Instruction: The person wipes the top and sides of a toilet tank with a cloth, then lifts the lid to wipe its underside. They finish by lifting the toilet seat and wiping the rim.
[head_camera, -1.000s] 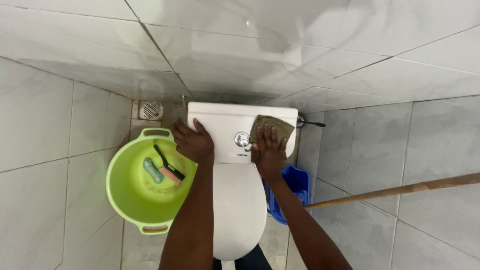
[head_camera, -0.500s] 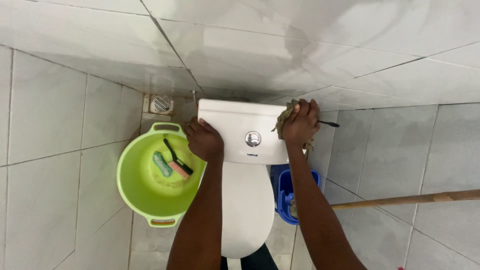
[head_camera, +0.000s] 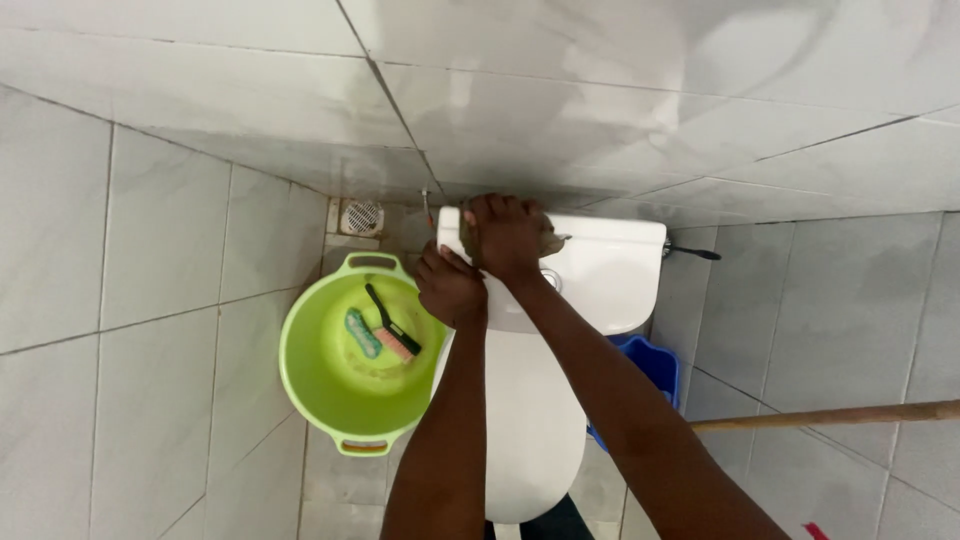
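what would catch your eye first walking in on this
The bright lime-green tub on the grey tiled floor left of the white toilet, with a black-handled brush and a green scrubber lying inside. Next, both hands on the cistern: the right hand presses a brownish cloth near its left end, the left hand just below.

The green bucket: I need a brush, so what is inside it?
Inside the green bucket lie a black-handled scrub brush and a small green scrubber. The left hand covers a bit of its rim; whether it holds water is unclear.
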